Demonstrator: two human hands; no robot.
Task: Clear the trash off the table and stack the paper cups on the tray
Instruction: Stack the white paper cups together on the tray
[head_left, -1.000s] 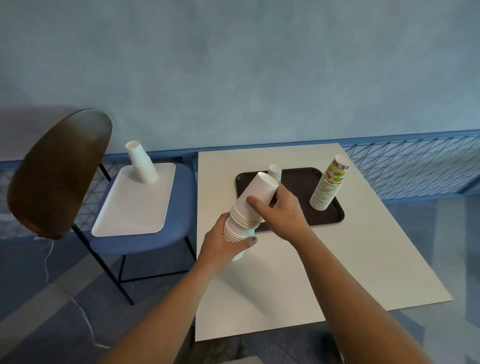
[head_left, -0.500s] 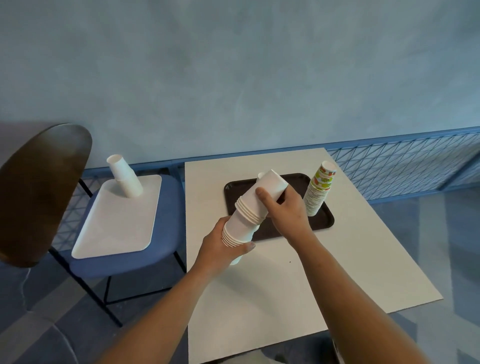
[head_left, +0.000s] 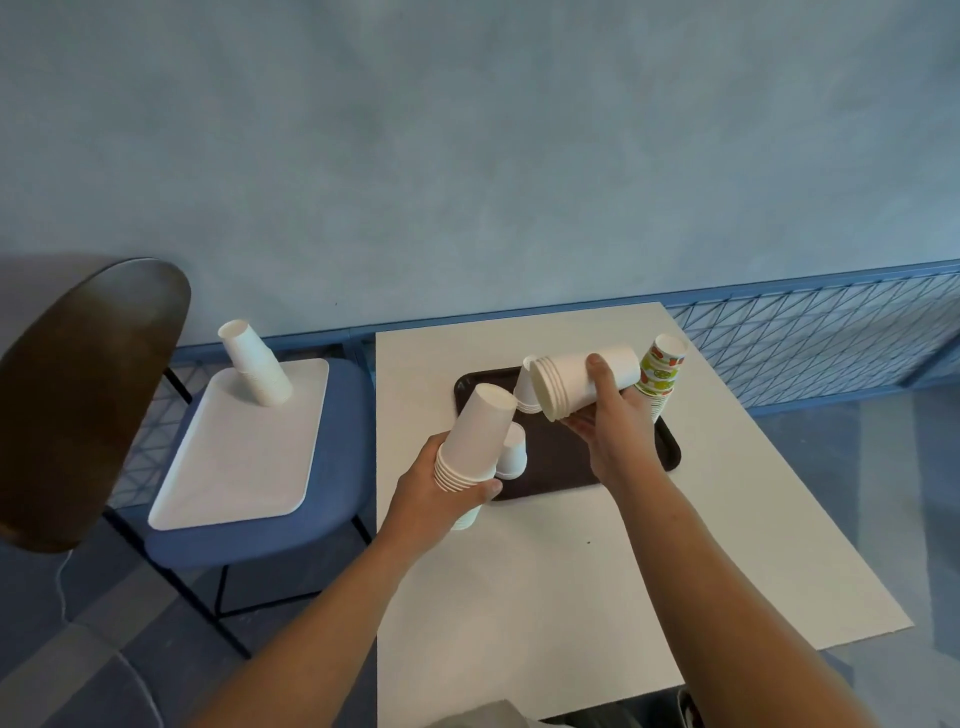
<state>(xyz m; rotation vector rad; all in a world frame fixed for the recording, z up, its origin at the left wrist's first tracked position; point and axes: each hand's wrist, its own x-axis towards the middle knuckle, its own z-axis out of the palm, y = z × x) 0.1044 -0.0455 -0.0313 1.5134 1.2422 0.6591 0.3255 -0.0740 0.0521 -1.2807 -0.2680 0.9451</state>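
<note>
The right hand (head_left: 605, 415), fingers clamped on a sideways cup stack (head_left: 584, 383), sits up-right of the left hand (head_left: 441, 491), which grips an upside-down stack (head_left: 472, 436) by the dark tray (head_left: 670, 449).

A pale blue-grey plastered wall (head_left: 467, 156) fills the upper half. Along its foot runs a blue rail with wire-mesh panels (head_left: 810, 343). A white rectangular table (head_left: 597, 597) stands against it. Left of the table sits a chair (head_left: 249, 525) with a blue seat, dark wooden backrest and thin black legs. The floor (head_left: 883, 493) is blue-grey.
</note>
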